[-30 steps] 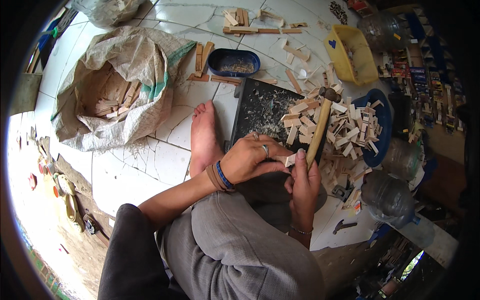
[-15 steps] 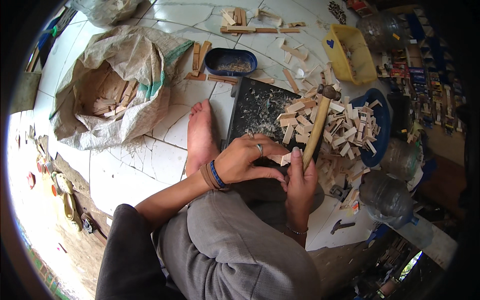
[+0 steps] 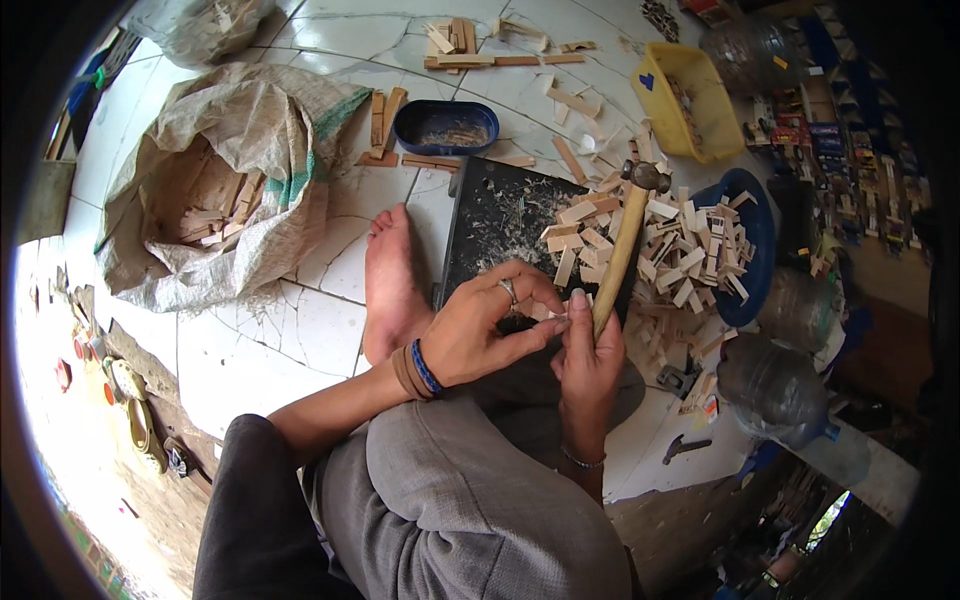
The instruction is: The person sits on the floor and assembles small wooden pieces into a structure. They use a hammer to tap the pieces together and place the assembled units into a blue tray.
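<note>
My right hand (image 3: 588, 350) grips a hammer (image 3: 622, 255) low on its wooden handle, the metal head pointing away from me. My left hand (image 3: 480, 325) meets it, thumb and fingertips pinched together beside the right thumb. Whatever sits in that pinch is too small and covered to make out. Beneath both hands lies a black board (image 3: 490, 215) strewn with shavings. Small pale wooden blocks (image 3: 690, 245) are heaped on the board's right part and spill into a blue basin (image 3: 762, 262).
A woven sack (image 3: 225, 275) with wood pieces stands at left, near my bare foot (image 3: 392, 290). Beyond the board are an oval dark-blue tub (image 3: 446, 146), a yellow tub (image 3: 730, 140) and wooden strips (image 3: 515, 61). Large plastic bottles (image 3: 770, 390) and a second hammer (image 3: 686, 448) lie at right.
The pale wooden block seen between my hands is now mostly hidden. My left fingers have curled in to a pinch near the right thumb. The hammer stays in my right hand.
</note>
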{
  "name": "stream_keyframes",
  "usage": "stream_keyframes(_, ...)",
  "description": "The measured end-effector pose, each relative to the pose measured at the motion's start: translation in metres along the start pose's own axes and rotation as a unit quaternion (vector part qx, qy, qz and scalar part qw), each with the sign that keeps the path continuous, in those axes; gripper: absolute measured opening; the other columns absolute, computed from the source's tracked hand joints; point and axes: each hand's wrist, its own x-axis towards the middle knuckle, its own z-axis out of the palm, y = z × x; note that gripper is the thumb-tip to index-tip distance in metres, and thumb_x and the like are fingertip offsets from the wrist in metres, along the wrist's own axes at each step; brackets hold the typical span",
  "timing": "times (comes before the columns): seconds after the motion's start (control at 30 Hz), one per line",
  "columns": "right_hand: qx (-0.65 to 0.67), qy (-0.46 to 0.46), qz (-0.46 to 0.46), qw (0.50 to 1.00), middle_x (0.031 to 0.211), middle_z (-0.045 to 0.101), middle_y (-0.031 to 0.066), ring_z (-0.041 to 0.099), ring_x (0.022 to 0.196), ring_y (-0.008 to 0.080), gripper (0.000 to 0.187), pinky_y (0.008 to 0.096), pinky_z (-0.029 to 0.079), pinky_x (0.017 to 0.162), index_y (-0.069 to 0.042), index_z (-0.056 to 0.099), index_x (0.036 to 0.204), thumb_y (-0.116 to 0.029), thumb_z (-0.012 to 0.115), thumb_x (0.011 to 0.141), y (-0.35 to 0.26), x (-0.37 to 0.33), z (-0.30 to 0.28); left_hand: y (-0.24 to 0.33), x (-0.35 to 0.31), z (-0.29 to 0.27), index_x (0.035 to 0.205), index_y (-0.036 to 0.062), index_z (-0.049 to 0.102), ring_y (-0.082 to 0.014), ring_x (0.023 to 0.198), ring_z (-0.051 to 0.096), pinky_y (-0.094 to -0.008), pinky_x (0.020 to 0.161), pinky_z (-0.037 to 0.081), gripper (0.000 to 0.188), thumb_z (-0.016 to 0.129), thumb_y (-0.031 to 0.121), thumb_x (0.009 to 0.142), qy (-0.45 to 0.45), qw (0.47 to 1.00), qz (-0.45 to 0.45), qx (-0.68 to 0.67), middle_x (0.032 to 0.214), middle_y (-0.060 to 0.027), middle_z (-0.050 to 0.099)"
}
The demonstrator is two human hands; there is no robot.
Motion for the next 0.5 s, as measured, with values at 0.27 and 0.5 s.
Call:
stream_keyframes(0.27,0.003,0.000,0.013,1.000,0.066,0.048,-0.0070,0.038,0.051,0.0000,0.028,0.0215,0.030,0.043,-0.005,0.062,0.100,-0.031,0.062,0.109,0.0022,-0.0016,0.0015,0.0023,-0.0039,0.0033,0.102,0.0038,0.068,-0.0286,0.096,0.069,-0.0369,0.088,0.053,0.021,0.081,0.013,0.087,0.041,0.995,-0.085,-0.025,0.099,-0.0113,0.069)
stream_keyframes(0.5,-0.005,-0.004,-0.021,1.000,0.066,0.049,-0.0058,0.040,0.051,0.0007,0.028,0.0222,0.031,0.044,-0.004,0.062,0.100,-0.031,0.061,0.109,0.0043,-0.0004,0.0002,-0.0063,-0.0078,0.0104,0.105,0.0028,0.068,-0.0203,0.095,0.069,-0.0320,0.085,0.054,0.027,0.083,0.013,0.085,0.056,0.991,-0.095,-0.074,0.100,-0.0080,0.070)
